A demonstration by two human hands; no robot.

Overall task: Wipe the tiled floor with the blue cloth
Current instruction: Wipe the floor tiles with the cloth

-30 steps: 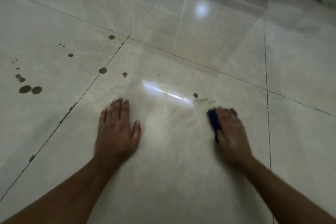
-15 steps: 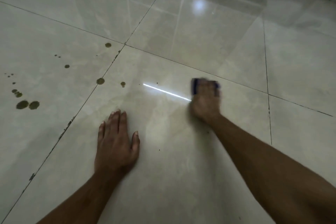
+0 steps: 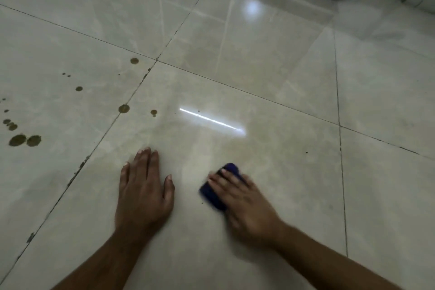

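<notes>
The right hand (image 3: 244, 202) presses flat on a small, bunched dark-blue cloth (image 3: 215, 192), fingers spread over it, pinning it against the glossy beige tiled floor (image 3: 270, 77). The cloth peeks out past the fingertips and along the thumb side, its edges blurred. Just beside it, the left hand (image 3: 143, 188) lies palm down on the same tile, fingers together and thumb out, gripping nothing. Brown round stains (image 3: 24, 140) dot the neighbouring tile to the left, well apart from the cloth.
</notes>
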